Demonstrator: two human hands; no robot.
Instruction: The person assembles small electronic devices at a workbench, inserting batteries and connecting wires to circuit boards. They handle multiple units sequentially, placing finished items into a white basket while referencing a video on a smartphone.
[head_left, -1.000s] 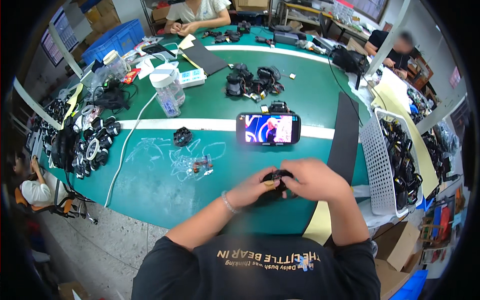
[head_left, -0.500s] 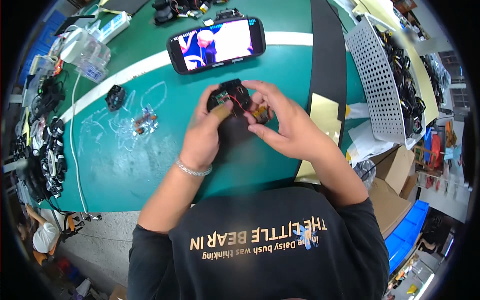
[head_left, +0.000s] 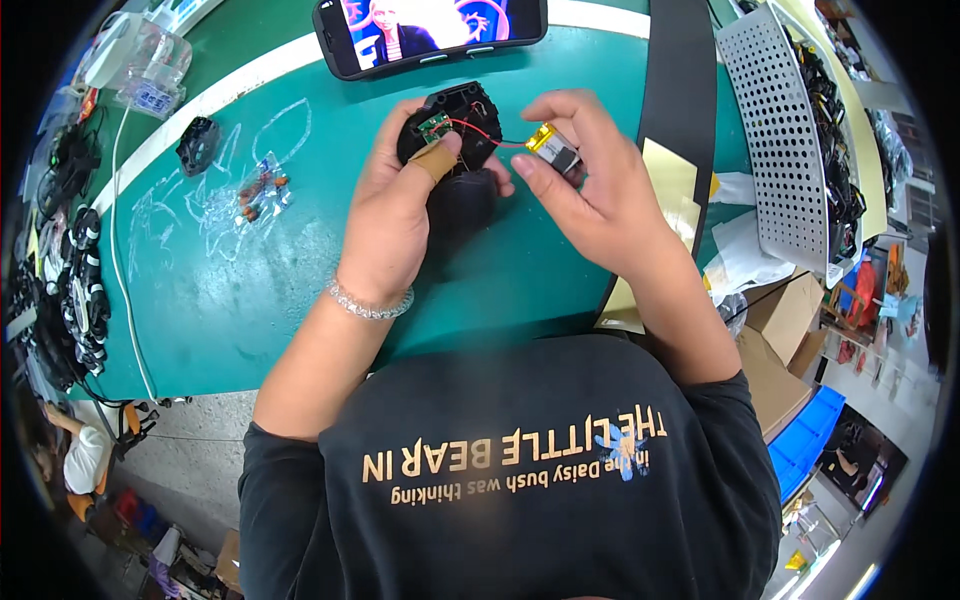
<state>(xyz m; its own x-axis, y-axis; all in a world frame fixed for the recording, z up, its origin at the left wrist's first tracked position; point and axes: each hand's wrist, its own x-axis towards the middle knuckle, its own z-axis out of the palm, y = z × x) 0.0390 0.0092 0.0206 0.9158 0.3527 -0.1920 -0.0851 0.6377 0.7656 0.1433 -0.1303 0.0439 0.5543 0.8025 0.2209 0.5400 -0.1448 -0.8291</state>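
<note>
One green counter (head_left: 200, 330) is used as the work surface, and a white perforated basket (head_left: 775, 150) loaded with black parts is positioned at its right. A phone (head_left: 430, 38) is propped beyond the hands. Two hands are held above the counter, apart from each other. An open black housing (head_left: 476, 112) is gripped in the left hand (head_left: 390, 210), whose thumb, banded by a tan wrap (head_left: 434, 162), is pressed against the inner side, next to a circuit board. A silver battery (head_left: 553, 148) with a yellow end is pinched between the thumb and fingers of the right hand (head_left: 600, 190), to the right of the housing and not touching it. The green circuit board (head_left: 434, 126) is located inside the housing, and a thin red wire (head_left: 478, 131) is run from the interior to the battery. The work is judged to be partway: the board is placed and the wire is led out, while the battery is left outside and the interior is left uncovered. The fingers under the housing are largely hidden, and the wire's joints cannot be verified. The phone is cut off by the upper edge. A dark rounded shape below the housing cannot be identified as part or shadow.
</note>
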